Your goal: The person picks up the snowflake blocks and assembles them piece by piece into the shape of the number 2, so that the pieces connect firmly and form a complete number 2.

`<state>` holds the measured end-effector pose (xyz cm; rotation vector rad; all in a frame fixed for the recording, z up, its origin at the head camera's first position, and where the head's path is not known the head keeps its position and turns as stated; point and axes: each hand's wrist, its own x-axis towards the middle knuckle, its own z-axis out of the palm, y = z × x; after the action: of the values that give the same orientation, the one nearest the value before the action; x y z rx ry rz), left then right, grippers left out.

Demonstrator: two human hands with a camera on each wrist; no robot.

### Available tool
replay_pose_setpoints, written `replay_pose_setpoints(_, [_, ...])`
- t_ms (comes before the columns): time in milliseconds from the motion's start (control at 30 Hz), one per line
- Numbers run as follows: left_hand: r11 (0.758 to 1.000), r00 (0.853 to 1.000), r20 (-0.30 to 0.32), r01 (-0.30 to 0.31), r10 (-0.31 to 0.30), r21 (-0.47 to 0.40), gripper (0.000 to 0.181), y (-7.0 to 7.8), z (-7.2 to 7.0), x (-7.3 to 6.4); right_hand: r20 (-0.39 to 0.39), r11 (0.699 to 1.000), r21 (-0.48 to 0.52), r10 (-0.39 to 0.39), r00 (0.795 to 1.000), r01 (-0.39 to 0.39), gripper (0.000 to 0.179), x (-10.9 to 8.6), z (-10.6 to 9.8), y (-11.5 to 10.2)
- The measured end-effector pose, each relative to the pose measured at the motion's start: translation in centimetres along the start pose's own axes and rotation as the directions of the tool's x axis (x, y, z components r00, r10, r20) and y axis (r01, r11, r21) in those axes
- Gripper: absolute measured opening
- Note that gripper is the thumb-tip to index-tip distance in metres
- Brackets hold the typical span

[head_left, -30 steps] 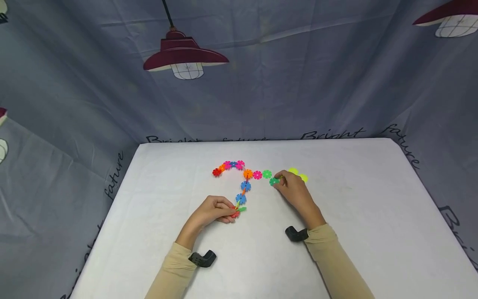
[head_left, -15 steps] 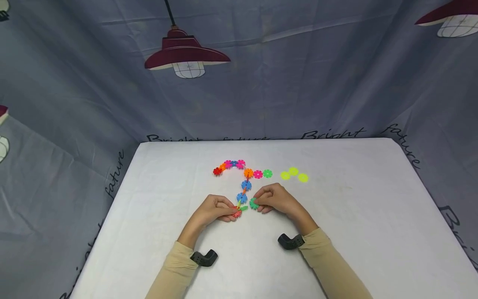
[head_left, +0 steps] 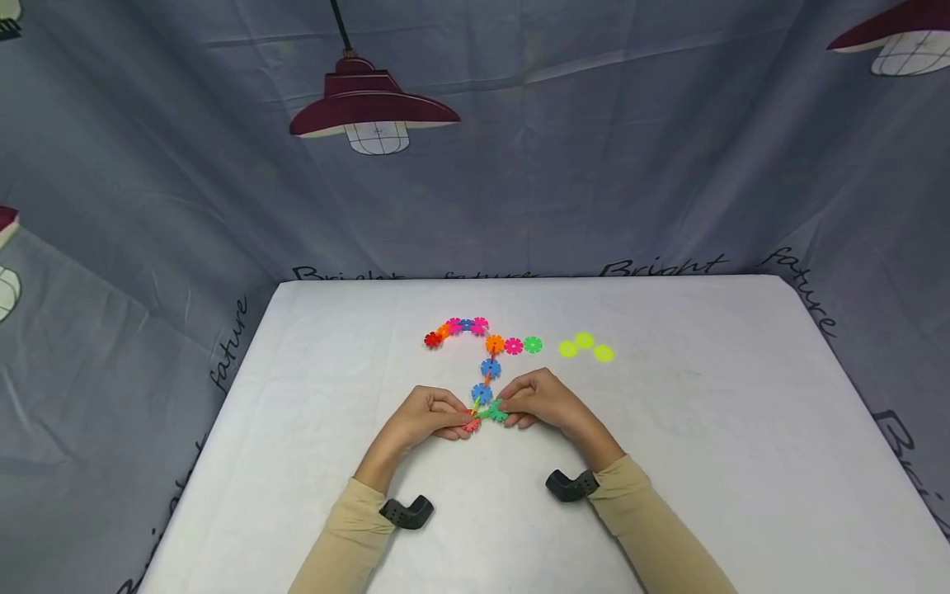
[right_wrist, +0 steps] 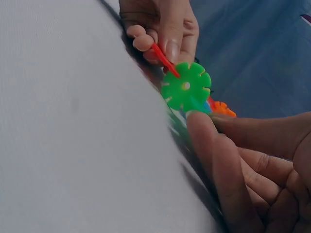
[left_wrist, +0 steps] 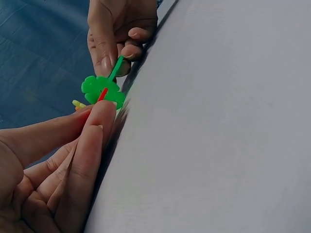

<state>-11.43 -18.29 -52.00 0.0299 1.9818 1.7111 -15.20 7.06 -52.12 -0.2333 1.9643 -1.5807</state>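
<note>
My left hand [head_left: 430, 415] pinches a red snowflake disc [head_left: 471, 426] between thumb and fingers. Slotted edge-to-edge with it is a green disc [right_wrist: 192, 82], facing the right wrist camera. With thumb and fingertips, my right hand [head_left: 540, 400] holds a second green disc [head_left: 498, 411], its edge right at the first green one. Its face is partly covered by the fingers. From the red disc a chain leads away, through a yellow disc seen edge-on [head_left: 477, 405] and blue discs [head_left: 482, 393], up to an orange disc [head_left: 495, 344].
Beyond, a curved row of pink and blue discs [head_left: 466, 325] ends in a red disc [head_left: 433, 339]. A pink disc [head_left: 514, 346] and a light green disc [head_left: 533, 345] lie right of the orange one. Farther right are three yellow discs [head_left: 584, 340]. All lie on a white table [head_left: 705, 396].
My right hand has come from beside the yellow discs leftward and nearer, carrying the second green disc to the green disc at my left hand. My left hand has stayed in place.
</note>
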Motion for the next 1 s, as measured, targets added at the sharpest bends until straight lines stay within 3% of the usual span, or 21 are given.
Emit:
replay_pose_setpoints(400, [1.000,1.000,0.000,-0.012,0.012,-0.001,0.018,-0.1,0.1,0.1,-0.044,0.995,-0.095,0.010,0.999,-0.014,0.021,0.4,0.6,-0.4])
replay_pose_setpoints(533, [1.000,1.000,0.002,-0.010,0.010,-0.008,0.019,-0.1,0.2,0.1,-0.088,0.979,-0.201,-0.058,0.994,0.040,0.018,0.2,0.0,-0.5])
replay_pose_setpoints(600, [1.000,1.000,0.003,-0.009,0.009,-0.011,0.019,0.0,0.2,0.1,-0.168,0.959,-0.273,-0.122,0.978,0.072,0.016,0.2,-0.6,-0.6])
replay_pose_setpoints(700, [1.000,1.000,0.003,-0.005,0.005,-0.013,0.019,0.1,0.2,0.1,-0.322,0.927,-0.366,-0.205,0.924,0.079,0.018,0.4,-1.8,-0.6])
replay_pose_setpoints(800, [1.000,1.000,-0.001,-0.001,0.001,-0.014,0.019,0.2,0.3,0.0,-0.418,0.906,-0.422,-0.227,0.880,0.034,0.029,0.9,-2.9,-0.5])
replay_pose_setpoints(867, [1.000,1.000,-0.007,0.003,-0.004,-0.015,0.018,0.3,0.2,-0.1,-0.438,0.888,-0.460,-0.224,0.871,-0.003,0.039,1.5,-3.5,-0.4])
replay_pose_setpoints(1000, [1.000,1.000,-0.016,0.005,-0.005,-0.011,0.018,0.3,0.2,-0.2,-0.426,0.846,-0.530,-0.211,0.880,-0.054,0.048,2.4,-3.9,-0.7])
